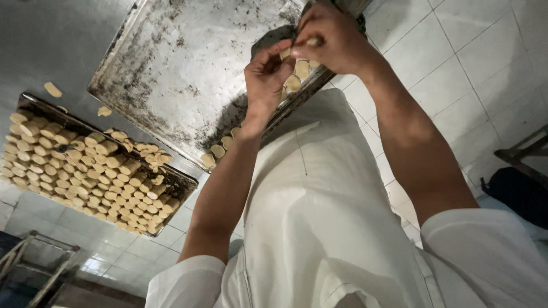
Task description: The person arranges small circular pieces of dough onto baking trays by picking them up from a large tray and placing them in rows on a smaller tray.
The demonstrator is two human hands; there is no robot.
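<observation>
- Big battered rectangular metal baking tray, dull grey with dark burnt-on stains, mostly bare. A short row of pale round dough pieces runs along its near edge, and a few more sit under the hands.
- Second dark metal tray off to the left, packed tight with small tan dough cylinders lying in rows and heaps.
- Two loose dough scraps lie on the grey surface just above that packed tray.
- Right hand is up over the far corner of the big tray. Its grip is pressed together, pinching a small pale dough piece between thumb and fingertips, wrist bent down.
- Left hand is just beside it, nearly touching, fingers curled in tight toward the thumb around the dough at the tray edge. Honestly can't tell if that grip actually holds anything.
- Both forearms are bare and stretched out, coming from short white sleeves. A white cloth garment fills the lower middle of the view.
- Floor is white square tile, fairly glossy.
- A dark wooden frame pokes in at the right edge, with something dark and blurry just below it.
</observation>
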